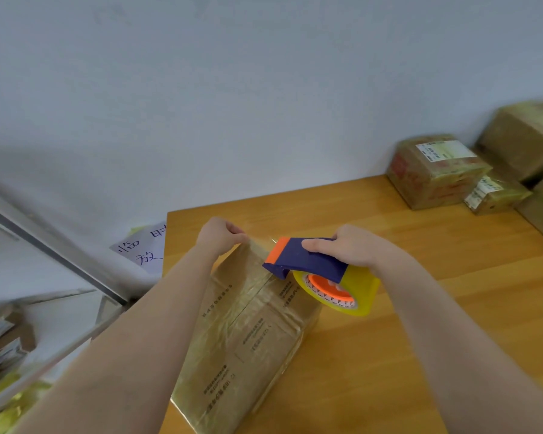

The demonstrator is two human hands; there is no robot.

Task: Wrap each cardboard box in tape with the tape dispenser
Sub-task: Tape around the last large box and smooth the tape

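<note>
A long cardboard box [248,339] with printed text lies on the wooden table [420,308], its top glossy with clear tape. My left hand [220,234] grips the box's far end, fingers curled over the edge. My right hand [355,249] holds the tape dispenser [308,258], a blue body with an orange tip, just above the far part of the box. Its yellowish tape roll [358,296] with an orange core hangs to the right of the box. A short stretch of clear tape runs from the dispenser's tip toward my left hand.
Several taped cardboard boxes [436,170] are stacked at the table's far right corner against the wall. A handwritten paper sign [141,249] hangs left of the table. At lower left, a shelf [7,336] holds small boxes and yellow packing material.
</note>
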